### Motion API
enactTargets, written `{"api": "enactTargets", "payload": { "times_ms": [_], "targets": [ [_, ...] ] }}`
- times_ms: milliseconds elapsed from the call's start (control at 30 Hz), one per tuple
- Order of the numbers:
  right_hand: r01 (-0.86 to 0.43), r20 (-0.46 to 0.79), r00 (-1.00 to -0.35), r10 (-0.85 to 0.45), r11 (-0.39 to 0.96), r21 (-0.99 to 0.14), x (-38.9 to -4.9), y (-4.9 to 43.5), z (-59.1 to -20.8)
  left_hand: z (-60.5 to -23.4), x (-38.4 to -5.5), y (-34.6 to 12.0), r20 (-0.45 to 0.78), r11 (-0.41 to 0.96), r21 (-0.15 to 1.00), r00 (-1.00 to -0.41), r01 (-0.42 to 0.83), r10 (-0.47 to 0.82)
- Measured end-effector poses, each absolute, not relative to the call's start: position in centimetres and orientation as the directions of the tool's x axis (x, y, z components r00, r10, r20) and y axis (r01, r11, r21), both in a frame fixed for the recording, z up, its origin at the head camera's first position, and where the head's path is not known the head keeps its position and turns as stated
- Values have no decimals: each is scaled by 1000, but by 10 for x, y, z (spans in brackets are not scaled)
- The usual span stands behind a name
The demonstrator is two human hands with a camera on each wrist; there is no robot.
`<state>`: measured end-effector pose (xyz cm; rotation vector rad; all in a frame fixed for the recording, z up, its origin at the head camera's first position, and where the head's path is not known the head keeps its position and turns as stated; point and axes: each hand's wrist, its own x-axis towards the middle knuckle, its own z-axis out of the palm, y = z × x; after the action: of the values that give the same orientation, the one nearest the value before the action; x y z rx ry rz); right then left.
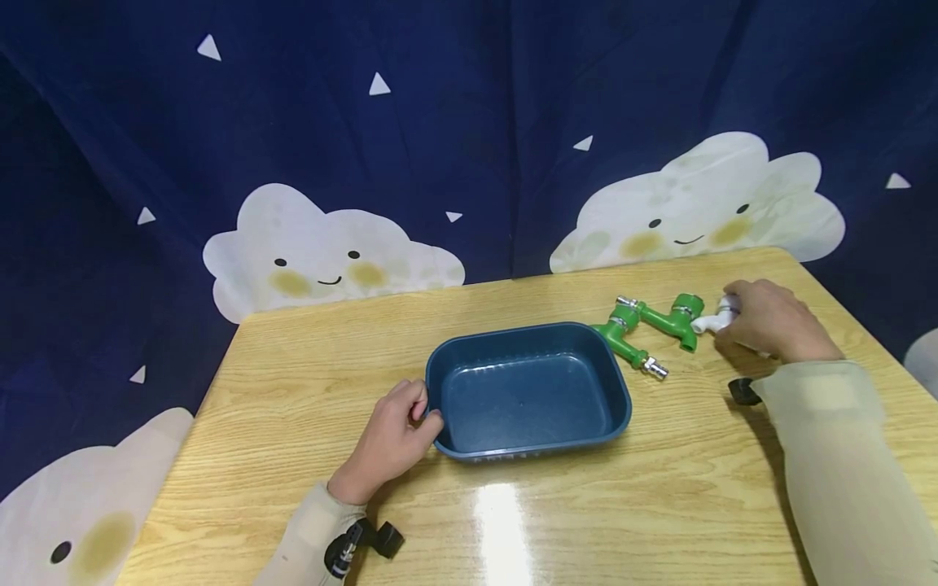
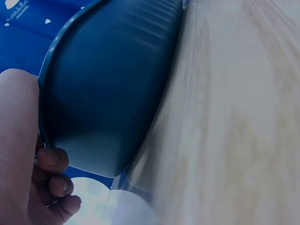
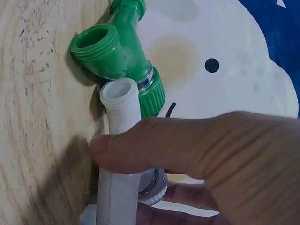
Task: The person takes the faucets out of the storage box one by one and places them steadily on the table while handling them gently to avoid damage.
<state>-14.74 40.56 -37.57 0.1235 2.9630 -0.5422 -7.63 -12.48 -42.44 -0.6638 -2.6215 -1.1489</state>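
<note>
In the head view a dark blue plastic basin stands on the wooden table. My left hand grips its left rim, fingers curled over the edge; the left wrist view shows curled fingertips at the basin's wall. Far to the right, my right hand holds a white plastic tap. The thumb lies across the tap's pipe in the right wrist view, with other fingers behind it. Just left of it lies a green tap, its spout close to the white one. Another green tap with a metal nozzle lies beside the basin.
The wooden table reaches back to a dark blue curtain printed with smiling clouds and white triangles. A dark strap with a small device is on my left wrist, and another dark device is by my right wrist.
</note>
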Motion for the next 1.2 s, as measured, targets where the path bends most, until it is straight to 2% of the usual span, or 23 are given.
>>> {"api": "enactTargets", "payload": {
  "times_ms": [700, 1200],
  "targets": [
    [111, -177, -983, 50, 928, -355, -147, 407, -376, -421, -75, -124, 342, 602, 649, -885, 465, 315],
    [95, -152, -988, 42, 930, -356, -147, 407, -377, -422, -74, -124, 334, 601, 654, -888, 460, 316]
  ]
}}
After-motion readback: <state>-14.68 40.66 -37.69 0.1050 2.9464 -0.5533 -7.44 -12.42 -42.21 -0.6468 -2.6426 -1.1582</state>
